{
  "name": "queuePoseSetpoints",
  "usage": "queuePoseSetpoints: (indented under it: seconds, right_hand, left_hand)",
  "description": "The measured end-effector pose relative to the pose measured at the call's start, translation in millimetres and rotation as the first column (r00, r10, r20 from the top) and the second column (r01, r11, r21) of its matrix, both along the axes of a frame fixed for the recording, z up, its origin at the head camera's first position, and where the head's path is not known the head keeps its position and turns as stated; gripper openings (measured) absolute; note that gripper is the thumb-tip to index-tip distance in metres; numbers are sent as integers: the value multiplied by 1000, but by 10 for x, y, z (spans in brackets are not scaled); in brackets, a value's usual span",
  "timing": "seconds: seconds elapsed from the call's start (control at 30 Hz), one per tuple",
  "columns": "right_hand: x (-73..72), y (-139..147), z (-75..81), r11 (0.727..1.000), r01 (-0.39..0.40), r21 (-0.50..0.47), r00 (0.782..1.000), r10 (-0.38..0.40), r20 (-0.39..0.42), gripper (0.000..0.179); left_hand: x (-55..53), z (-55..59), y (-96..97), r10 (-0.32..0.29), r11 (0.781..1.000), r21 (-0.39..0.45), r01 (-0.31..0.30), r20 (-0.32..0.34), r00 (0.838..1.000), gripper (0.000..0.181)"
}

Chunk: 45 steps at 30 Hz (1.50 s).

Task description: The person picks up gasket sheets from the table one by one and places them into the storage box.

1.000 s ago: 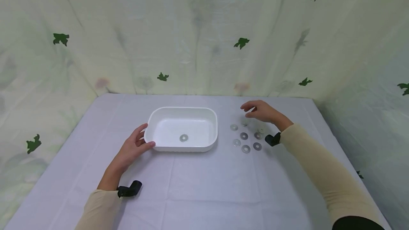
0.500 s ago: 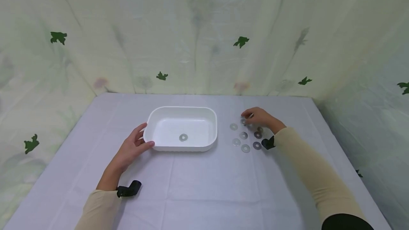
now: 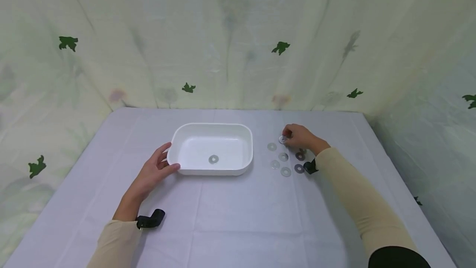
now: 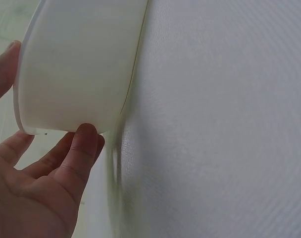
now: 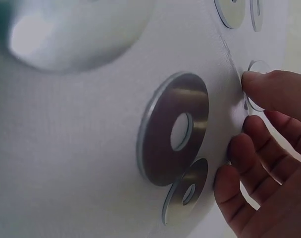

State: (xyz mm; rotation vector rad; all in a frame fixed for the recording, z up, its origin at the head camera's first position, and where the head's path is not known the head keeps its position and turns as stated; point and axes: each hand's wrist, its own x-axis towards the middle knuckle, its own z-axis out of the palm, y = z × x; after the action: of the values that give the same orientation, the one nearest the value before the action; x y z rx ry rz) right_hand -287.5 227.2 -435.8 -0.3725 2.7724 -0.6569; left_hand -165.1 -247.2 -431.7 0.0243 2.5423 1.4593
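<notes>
A white oblong tray [image 3: 210, 173] with rounded corners stands on the table, one flat metal washer [image 3: 213, 159] lying inside it. My left hand [image 3: 152, 171] holds the tray's left end, thumb at the front corner and fingers along the side. In the left wrist view the fingertips [image 4: 84, 136] touch the tray's outer wall [image 4: 81, 69]. To the right of the tray, my right hand [image 3: 301, 139] pinches another washer [image 3: 282, 139] at the far side of a loose group. The right wrist view shows its thumb [image 5: 274, 91] against that washer's edge, the other fingers curled near the cloth.
Several washers lie nearer me than the right hand, among them a light one [image 3: 272, 147] and a darker one [image 3: 299, 168]. Two washers overlap beneath the right wrist, the darker [image 5: 160, 148] on top. A white cloth [image 3: 238, 214] covers the table; a leaf-patterned curtain [image 3: 230, 53] hangs behind.
My right hand has come down toward me from above the washers, and its fingers have closed on the far one. The left hand and tray stay in place.
</notes>
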Motion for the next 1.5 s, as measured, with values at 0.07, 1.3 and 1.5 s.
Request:
queuePoseSetpoints:
  seconds: [0.07,1.3,1.5]
  right_hand:
    - [-2,0,-6,1000,2,-14,1000,-2,-1,23]
    - [-35,-56,-83,1000,-28,12,999,28,24,31]
    - [-51,-26,-41,1000,-12,-18,1000,12,13,34]
  left_hand:
    - [-4,3,4,-2,1000,-2,2,-7,1000,89]
    - [54,-12,-3,-1,1000,6,1,-7,1000,87]
    - [22,-3,-7,-11,1000,29,12,-22,1000,87]
